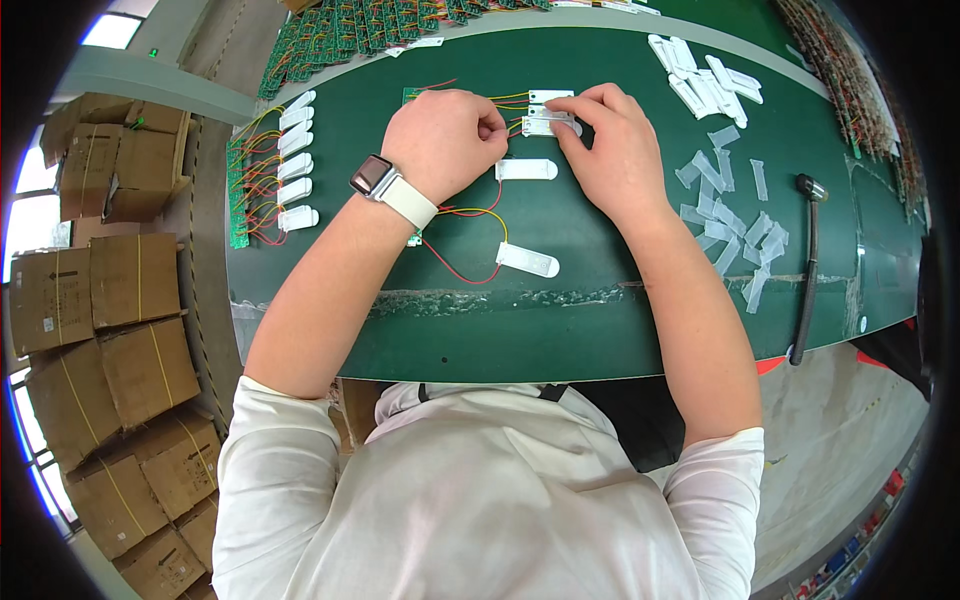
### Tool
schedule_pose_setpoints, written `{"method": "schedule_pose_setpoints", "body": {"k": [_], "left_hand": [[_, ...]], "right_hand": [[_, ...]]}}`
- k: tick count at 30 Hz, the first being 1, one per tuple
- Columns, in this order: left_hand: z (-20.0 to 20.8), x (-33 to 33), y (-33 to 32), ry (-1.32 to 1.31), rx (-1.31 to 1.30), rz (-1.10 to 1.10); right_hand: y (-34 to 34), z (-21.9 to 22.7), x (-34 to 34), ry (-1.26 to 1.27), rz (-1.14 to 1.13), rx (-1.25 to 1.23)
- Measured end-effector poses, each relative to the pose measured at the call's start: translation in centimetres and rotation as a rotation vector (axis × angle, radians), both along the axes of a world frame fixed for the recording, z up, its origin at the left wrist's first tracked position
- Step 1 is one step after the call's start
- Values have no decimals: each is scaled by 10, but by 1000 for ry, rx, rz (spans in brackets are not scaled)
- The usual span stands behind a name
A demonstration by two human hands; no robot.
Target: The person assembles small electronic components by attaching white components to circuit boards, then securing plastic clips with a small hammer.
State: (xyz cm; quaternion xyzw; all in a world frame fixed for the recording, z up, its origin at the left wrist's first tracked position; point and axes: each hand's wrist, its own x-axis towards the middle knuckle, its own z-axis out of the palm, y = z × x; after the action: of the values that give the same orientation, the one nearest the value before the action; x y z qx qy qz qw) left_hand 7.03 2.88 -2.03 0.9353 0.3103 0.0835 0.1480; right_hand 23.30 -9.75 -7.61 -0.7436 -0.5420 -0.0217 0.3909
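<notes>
My left hand (445, 140), wearing a watch with a pale strap, is closed, its fingertips curled beside the red and yellow wires (510, 100); whatever it pinches is hidden. The thumb and forefinger of my right hand (615, 145) rest against a flat white plastic piece (540, 127), the lowest in a small stack. Nearer me lie two more white pieces, one rounded piece (526, 170) and one tilted piece (528, 260), each on wires. These wires run toward a green circuit board (411, 95), mostly covered by my left hand and wrist.
At left lies a wired green board (237, 195) with several white pieces. Loose white pieces (700, 80), clear tape strips (725, 215) and a black-headed hammer (806, 270) are at right. Many circuit boards (340, 45) line the far side; cardboard boxes (130, 290) stand on the left floor.
</notes>
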Motion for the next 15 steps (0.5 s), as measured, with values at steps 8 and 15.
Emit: {"method": "schedule_pose_setpoints", "body": {"k": [8,15], "left_hand": [[5,0,6,42,-7,-69],[5,6,4,87,1,-129]], "right_hand": [[9,7,6,209,-17,-168],[9,13,11,307,-50,-276]]}}
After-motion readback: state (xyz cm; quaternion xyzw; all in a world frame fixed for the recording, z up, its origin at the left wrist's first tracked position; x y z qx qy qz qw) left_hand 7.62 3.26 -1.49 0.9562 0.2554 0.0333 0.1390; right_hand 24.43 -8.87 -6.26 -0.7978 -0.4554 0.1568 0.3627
